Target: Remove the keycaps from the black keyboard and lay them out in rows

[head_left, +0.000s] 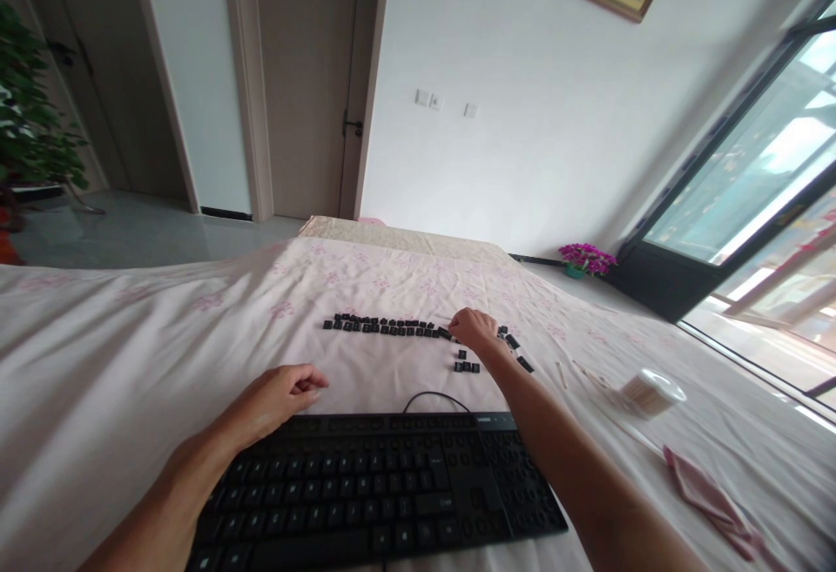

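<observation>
A black keyboard [379,489] lies in front of me on a pale pink flowered cloth [163,337]. Beyond it, several loose black keycaps [382,326] form a row, with a few more keycaps [467,366] nearer the keyboard. My right hand [475,328] reaches out to the right end of that row, fingers curled down onto the keycaps; what they hold is hidden. My left hand [278,396] rests at the keyboard's far left edge, fingers loosely curled with thumb against forefinger, nothing visible in it. The keyboard's black cable [434,398] loops behind it.
A round tub of cotton swabs [650,391] stands at the right, with loose swabs [591,373] beside it. A folded pink cloth [709,494] lies at the near right. Beyond are a door [306,76], a green plant [30,111], purple flowers [586,259] and a glass door [751,180].
</observation>
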Tool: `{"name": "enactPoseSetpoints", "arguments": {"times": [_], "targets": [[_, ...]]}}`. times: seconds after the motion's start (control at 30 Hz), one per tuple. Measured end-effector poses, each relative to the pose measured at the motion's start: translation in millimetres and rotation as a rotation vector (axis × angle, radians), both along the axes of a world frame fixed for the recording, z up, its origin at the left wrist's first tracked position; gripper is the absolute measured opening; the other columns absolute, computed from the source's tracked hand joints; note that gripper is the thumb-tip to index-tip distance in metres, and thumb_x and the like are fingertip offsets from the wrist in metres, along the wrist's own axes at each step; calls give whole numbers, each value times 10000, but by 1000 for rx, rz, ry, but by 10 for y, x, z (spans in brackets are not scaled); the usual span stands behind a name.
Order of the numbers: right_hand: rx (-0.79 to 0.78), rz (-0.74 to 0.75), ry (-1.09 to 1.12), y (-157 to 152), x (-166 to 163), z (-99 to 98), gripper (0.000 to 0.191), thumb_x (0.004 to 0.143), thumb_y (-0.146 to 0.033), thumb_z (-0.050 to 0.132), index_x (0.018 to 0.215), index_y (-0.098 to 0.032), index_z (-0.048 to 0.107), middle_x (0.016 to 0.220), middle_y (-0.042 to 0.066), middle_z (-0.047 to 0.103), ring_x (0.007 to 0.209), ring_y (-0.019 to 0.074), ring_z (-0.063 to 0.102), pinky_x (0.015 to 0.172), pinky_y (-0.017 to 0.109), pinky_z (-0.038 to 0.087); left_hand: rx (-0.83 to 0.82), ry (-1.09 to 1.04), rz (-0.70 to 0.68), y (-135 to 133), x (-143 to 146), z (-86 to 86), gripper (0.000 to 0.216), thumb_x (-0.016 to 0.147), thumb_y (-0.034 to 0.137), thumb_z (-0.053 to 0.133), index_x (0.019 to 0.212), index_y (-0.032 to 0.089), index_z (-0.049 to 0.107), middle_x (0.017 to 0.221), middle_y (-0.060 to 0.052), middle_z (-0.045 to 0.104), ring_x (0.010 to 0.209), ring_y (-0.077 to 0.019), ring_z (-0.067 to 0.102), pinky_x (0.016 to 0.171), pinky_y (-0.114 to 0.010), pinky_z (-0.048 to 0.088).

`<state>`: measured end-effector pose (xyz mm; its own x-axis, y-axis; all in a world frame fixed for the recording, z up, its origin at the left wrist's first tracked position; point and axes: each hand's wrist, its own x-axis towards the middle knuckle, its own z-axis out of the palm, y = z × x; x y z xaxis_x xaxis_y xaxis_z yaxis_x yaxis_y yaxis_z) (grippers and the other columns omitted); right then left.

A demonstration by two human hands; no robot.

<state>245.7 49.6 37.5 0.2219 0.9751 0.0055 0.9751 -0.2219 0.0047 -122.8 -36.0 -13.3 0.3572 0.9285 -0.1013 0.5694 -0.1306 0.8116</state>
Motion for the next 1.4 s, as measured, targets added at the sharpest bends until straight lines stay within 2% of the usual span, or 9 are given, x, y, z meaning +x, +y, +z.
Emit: {"name": "enactPoseSetpoints", "arguments": {"times": [0.33, 0.5, 0.63, 0.7, 0.8, 0.97, 1.1, 1.17, 1.4], "targets": [[92, -23, 82, -84, 35, 166, 221, 741, -324, 574, 860, -256, 748, 897, 78, 708, 868, 240, 633, 659, 272, 401, 9, 30, -16, -14, 5, 29, 327, 735, 377, 533, 965, 185, 663, 925, -45, 699, 863, -229, 623, 748, -273, 443], [151, -6, 181, -314, 107, 376, 381, 834, -489, 444, 872, -242, 731, 799, 46, 699, 755, 186, 626, 587, 237, 364, 28, 45, -16, 7, -1, 17, 334, 729, 391, 536, 955, 186, 673, 934, -47, 706, 863, -231, 627, 753, -275, 446], [155, 27, 281, -614, 100, 447, 487, 896, -517, 318, 965, -239, 711, 852, 39, 702, 731, 153, 618, 570, 216, 355, 21, -8, -24, -24, 8, 78, 346, 724, 404, 552, 956, 178, 673, 922, -52, 707, 837, -235, 635, 750, -288, 459], [122, 21, 266, -796, 97, 435, 489, 888, -524, 345, 925, -209, 718, 849, 62, 700, 760, 175, 618, 593, 224, 359, 6, -39, -21, -58, 13, 146, 373, 733, 415, 547, 992, 173, 665, 882, -52, 707, 773, -233, 641, 722, -304, 471], [51, -17, 121, -1083, 142, 375, 497, 876, -548, 364, 847, -199, 717, 877, 92, 693, 827, 226, 619, 642, 257, 371, 103, -73, -35, -102, 6, 274, 342, 732, 405, 569, 968, 184, 680, 983, -59, 702, 895, -244, 629, 823, -315, 451], [-32, -64, -70, -1518, 315, 231, 524, 898, -555, 300, 900, -218, 701, 997, 126, 676, 915, 287, 618, 711, 333, 405, 143, 16, -31, -157, -112, 436, 322, 738, 394, 569, 956, 188, 686, 959, -56, 708, 872, -243, 636, 793, -316, 459], [-126, -112, -91, -1763, 387, 134, 529, 902, -546, 298, 878, -212, 707, 973, 131, 681, 913, 289, 627, 715, 345, 419, 186, 60, 27, -292, -320, 357, 340, 734, 423, 576, 967, 199, 681, 1018, -54, 696, 925, -247, 632, 837, -323, 464], [-129, -115, -84, -1831, 368, 106, 535, 905, -543, 295, 858, -206, 708, 949, 132, 683, 908, 285, 631, 698, 332, 419, 179, 19, 132, -423, -440, 269, 410, 756, 471, 547, 1040, 194, 650, 1068, -64, 679, 978, -247, 621, 881, -335, 464], [-54, -74, -24, -1813, 165, 62, 514, 893, -553, 280, 913, -254, 698, 963, 125, 690, 885, 315, 633, 607, 338, 393, 81, -343, 317, -1000, -605, 184, 544, 872, 540, 412, 1283, 187, 470, 1323, -104, 525, 1243, -244, 461, 1067, -392, 324]]}}
